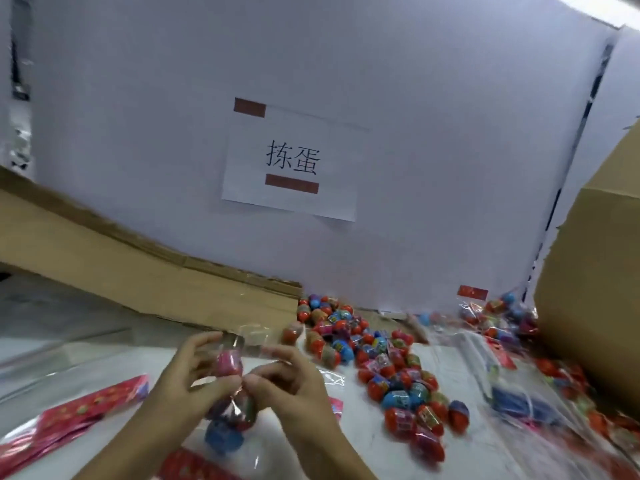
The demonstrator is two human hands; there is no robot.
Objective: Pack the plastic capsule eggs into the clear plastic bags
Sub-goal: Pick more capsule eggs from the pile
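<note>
A white partition wall (415, 98) stands behind the pale tabletop (363, 441), a paper sign (294, 161) taped to it. Flattened cardboard (104, 258) leans at left; a cardboard box (595, 271) sits at right

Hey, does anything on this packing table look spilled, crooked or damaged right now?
Nothing looks damaged. The loose capsule eggs lie scattered in a heap across the table, which looks like working stock more than a spill. The paper sign appears tilted, though the camera itself is tilted. Both hands hold a clear bag of eggs.
</note>
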